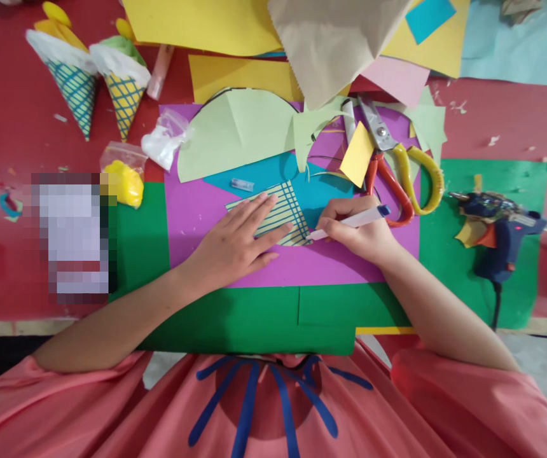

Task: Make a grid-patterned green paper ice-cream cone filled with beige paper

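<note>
My left hand (242,238) lies flat with fingers spread on a pale green piece of paper (273,216), pressing it onto the purple sheet (197,254). Dark blue lines cross this piece, forming a grid along its right side. In my right hand (362,229) is a white marker (347,222) with a dark blue end, its tip touching the lower right corner of the piece. A small clear cap (242,185) rests on the blue paper (321,191) just above my left hand.
Scissors (392,152) with red and yellow handles lie right of centre. A blue glue gun (505,238) sits on green paper at right. Paper cones (70,83) with grid lines stand out at upper left, near bags of white clay (163,140) and yellow clay (124,182).
</note>
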The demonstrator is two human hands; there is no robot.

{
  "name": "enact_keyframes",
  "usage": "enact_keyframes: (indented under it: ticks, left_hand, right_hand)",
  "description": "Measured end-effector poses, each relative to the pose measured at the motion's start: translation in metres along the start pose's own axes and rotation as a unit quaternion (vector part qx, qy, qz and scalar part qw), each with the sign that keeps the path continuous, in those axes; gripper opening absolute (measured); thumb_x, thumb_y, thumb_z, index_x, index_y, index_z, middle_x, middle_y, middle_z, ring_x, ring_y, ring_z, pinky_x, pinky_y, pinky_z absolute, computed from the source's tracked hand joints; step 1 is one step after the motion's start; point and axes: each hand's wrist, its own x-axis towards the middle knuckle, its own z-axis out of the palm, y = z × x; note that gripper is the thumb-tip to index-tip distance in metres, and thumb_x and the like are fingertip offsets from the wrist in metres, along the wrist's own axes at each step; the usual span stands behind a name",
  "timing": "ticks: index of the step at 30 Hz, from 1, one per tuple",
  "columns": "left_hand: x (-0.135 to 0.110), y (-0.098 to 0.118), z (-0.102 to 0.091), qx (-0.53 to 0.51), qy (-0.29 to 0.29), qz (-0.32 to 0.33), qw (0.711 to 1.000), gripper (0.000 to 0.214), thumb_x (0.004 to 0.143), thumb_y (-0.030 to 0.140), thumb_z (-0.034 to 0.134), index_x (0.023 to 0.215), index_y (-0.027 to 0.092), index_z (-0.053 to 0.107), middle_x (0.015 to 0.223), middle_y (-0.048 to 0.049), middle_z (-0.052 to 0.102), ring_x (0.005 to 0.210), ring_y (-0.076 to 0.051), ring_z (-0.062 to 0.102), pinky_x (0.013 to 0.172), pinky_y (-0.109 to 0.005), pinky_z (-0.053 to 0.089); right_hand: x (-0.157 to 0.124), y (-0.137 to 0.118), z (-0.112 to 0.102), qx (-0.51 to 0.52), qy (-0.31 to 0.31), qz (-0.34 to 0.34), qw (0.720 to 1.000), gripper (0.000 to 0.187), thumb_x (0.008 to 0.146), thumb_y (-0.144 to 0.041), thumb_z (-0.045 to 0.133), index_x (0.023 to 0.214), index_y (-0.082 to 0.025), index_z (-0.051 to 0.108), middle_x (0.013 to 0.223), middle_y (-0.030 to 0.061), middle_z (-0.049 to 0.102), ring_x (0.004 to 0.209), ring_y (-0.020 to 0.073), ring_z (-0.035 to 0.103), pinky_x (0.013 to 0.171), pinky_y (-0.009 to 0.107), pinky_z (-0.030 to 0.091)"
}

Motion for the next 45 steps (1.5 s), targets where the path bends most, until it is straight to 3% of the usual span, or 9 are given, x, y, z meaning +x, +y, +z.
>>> enact_keyframes:
  ticks: [12,18,21,26,32,45]
  left_hand:
    - [0.000,0.000,0.000,-0.016,-0.003,-0.006,1.000,0.048,0.091,0.030,0.058,0.138,0.024,0.050,0.155,-0.0170,0.031,0.144,-0.035,0.029,0.113,-0.055,0.034]
    - [0.000,-0.001,-0.002,-0.016,-0.004,-0.005,1.000,0.048,0.091,0.030,0.058,0.137,0.025,0.050,0.155,-0.0163,0.031,0.144,-0.035,0.030,0.113,-0.055,0.034]
    - [0.000,-0.002,-0.001,-0.035,-0.010,0.034,0.999,0.050,0.089,0.026,0.060,0.138,0.025,0.049,0.155,-0.0163,0.032,0.144,-0.034,0.031,0.114,-0.053,0.034]
    - [-0.002,0.000,0.003,-0.035,-0.007,0.102,0.994,0.048,0.092,0.025,0.055,0.139,0.018,0.047,0.149,-0.0155,0.043,0.142,-0.028,0.037,0.114,-0.046,0.038]
    - [-0.002,0.001,0.001,-0.009,0.005,0.091,0.996,0.044,0.093,0.027,0.055,0.136,0.019,0.050,0.146,-0.0149,0.046,0.136,-0.029,0.044,0.108,-0.047,0.044]
    - [-0.002,0.001,0.001,-0.018,-0.004,0.090,0.996,0.045,0.093,0.026,0.055,0.137,0.019,0.049,0.146,-0.0155,0.046,0.136,-0.029,0.043,0.108,-0.048,0.043]
  right_hand:
    - [-0.001,0.000,-0.003,0.004,-0.026,-0.001,1.000,0.026,0.074,-0.021,0.055,0.049,-0.016,0.050,0.047,-0.0027,0.049,0.044,0.0056,0.039,0.043,0.022,0.028]
    - [-0.001,0.004,-0.003,0.133,0.068,0.023,0.989,0.022,0.077,-0.020,0.058,0.055,-0.018,0.056,0.051,-0.0007,0.062,0.047,0.0108,0.056,0.047,0.023,0.043]
    - [-0.001,0.006,0.001,0.154,0.110,0.014,0.982,0.019,0.081,-0.026,0.062,0.063,-0.018,0.060,0.053,-0.0009,0.064,0.046,0.0110,0.057,0.046,0.024,0.045]
    - [0.000,0.010,0.005,0.125,0.123,0.012,0.984,0.025,0.082,-0.041,0.068,0.072,-0.019,0.062,0.057,-0.0010,0.066,0.048,0.0106,0.059,0.047,0.024,0.047]
    - [-0.001,0.011,0.005,0.082,0.106,-0.001,0.991,0.026,0.083,-0.042,0.067,0.075,-0.018,0.064,0.061,-0.0005,0.066,0.053,0.0107,0.060,0.052,0.024,0.047]
    - [0.001,0.007,0.006,0.039,0.107,0.000,0.993,0.021,0.084,-0.035,0.064,0.074,-0.017,0.065,0.064,-0.0002,0.066,0.056,0.0105,0.058,0.054,0.024,0.045]
